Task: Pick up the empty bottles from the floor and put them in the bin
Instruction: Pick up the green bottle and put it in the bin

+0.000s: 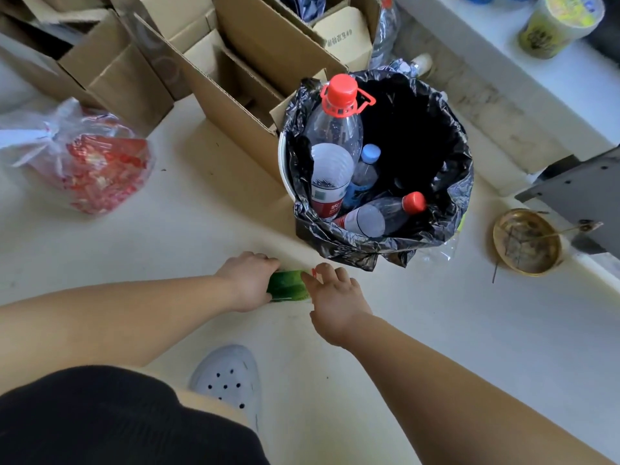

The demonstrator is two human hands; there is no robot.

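A bottle with a green label [289, 287] lies on the pale floor just in front of the bin. My left hand [247, 280] is closed around its left end. My right hand [335, 297] rests on its right end, fingers spread over it, hiding the cap. The bin [456, 209] is lined with a black bag and stands beyond my hands. Inside it stand a large clear bottle with a red cap [337, 120], a bottle with a red and white label [330, 182], a blue-capped bottle [367, 166] and a red-capped bottle lying across [385, 213].
Open cardboard boxes [214, 72] crowd the floor behind and left of the bin. A plastic bag with red contents [90, 162] lies at the left. A brass dish [526, 241] sits right of the bin beside a grey metal base. My white shoe [231, 377] is below my hands.
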